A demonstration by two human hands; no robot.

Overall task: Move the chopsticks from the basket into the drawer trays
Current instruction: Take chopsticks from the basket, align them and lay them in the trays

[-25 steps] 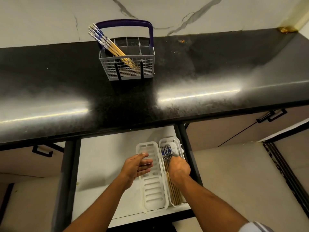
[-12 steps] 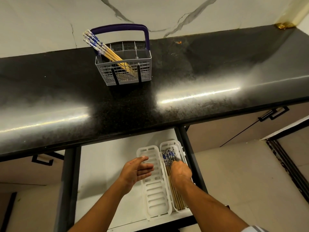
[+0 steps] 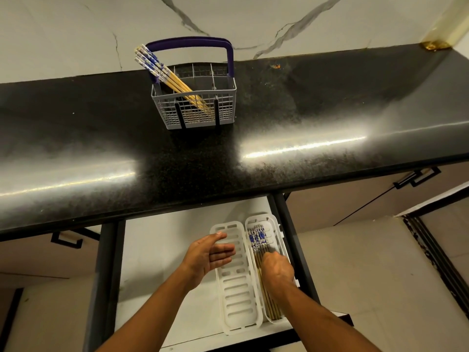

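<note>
Several bamboo chopsticks with blue-and-white patterned tops lying in right white slotted plastic tray in open drawer, right hand curled onto them, left hand spread flat over left slotted tray, more patterned chopsticks leaning in grey wire basket with purple handle on black granite counter.

A glossy black speckled countertop with bright light glare meets a grey-veined white marble wall; beige cabinet fronts with black handles below, pale tiled floor
</note>
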